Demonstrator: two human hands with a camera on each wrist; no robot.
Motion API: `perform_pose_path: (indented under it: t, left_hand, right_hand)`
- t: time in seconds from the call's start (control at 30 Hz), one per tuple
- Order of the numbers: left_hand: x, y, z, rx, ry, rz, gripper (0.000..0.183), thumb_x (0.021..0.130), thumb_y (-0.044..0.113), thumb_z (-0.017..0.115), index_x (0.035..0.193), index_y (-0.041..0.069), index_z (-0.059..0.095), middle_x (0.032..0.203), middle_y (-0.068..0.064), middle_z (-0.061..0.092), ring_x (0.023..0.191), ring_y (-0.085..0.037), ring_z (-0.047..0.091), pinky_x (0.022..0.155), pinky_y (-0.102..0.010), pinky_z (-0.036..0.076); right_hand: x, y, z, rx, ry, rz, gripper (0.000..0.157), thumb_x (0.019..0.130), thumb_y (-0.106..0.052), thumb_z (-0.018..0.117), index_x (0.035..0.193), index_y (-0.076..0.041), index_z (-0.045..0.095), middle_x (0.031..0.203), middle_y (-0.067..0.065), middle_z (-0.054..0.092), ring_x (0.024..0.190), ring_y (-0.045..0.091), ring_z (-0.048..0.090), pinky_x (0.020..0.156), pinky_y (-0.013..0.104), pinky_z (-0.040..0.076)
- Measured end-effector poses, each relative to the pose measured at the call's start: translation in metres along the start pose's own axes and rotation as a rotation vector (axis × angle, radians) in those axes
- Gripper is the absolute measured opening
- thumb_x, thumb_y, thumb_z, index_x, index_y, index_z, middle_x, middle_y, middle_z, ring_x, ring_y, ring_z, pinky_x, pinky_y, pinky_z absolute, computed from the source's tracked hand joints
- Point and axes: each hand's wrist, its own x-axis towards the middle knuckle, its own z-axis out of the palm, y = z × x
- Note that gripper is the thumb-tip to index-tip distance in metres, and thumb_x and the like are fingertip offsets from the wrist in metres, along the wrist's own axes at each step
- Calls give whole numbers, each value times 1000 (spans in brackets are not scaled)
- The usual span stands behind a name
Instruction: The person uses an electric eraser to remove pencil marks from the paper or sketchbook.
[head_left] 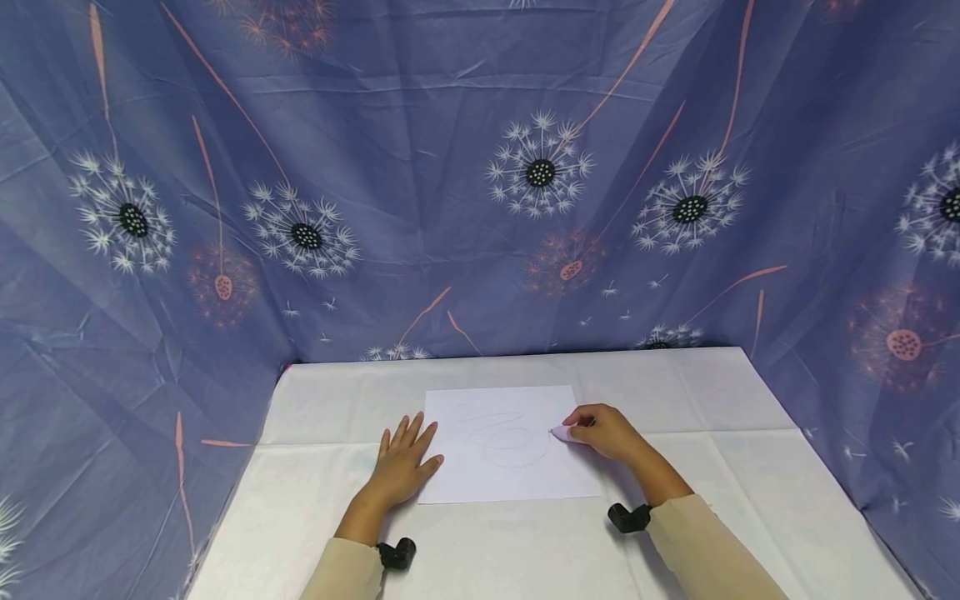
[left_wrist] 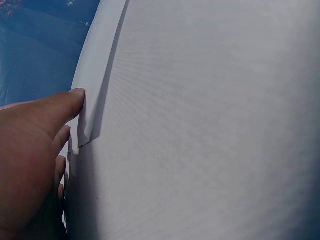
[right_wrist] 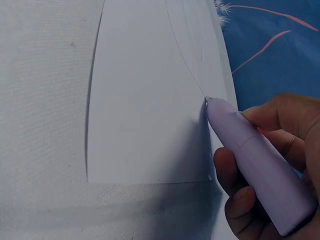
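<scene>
I was mid-drawing, right hand gripping the lilac pen, tip ending a line near the right edge of the sheet, left hand spread at its left; next stroke likely needed steady paper.

Two hands in the lower half of the frame, so one left hand and one right hand. Just one sheet of paper and one chunky lavender pen. Two beige sleeves down at the bottom, plus two black wrist gadgets. One white surface, lower middle. On the blue backdrop I get four uncut white dandelions and three uncut pink dandelions, with several more partly cut off.
</scene>
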Motion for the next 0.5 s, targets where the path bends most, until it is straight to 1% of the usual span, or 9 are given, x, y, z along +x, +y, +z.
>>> perform_pose_path:
  t: [0.1,0.2,0.33,0.5]
  left_hand:
    - [0,0,0,9,-6,-5,62,102,40,55,155,12,41,168,-18,23,157,-44,11,124,-68,3]
    - [1,0,1,16,-13,-12,63,102,41,55,156,13,40,169,-17,22,157,-43,10,124,-67,2]
    - [1,0,1,13,-12,-12,63,102,40,56,156,13,40,168,-17,22,157,-43,11,124,-67,2]
    - [1,-1,2,15,-6,-12,62,102,40,56,156,13,41,168,-16,22,157,-42,11,124,-67,2]
  right_hand:
    - [-1,0,-1,14,-17,-19,10,88,-16,73,95,-15,79,83,1,65,75,14,54,65,26,46]
    - [-2,-1,-1,20,-22,-42,11,88,-15,72,97,-13,79,84,2,65,76,14,53,66,27,46]
    - [-1,-2,0,6,-7,-52,11,88,-16,73,98,-14,78,85,0,65,78,14,53,70,28,45]
    - [-1,-1,-1,-7,-20,-55,10,88,-17,73,96,-15,79,82,0,64,76,14,53,69,28,45]
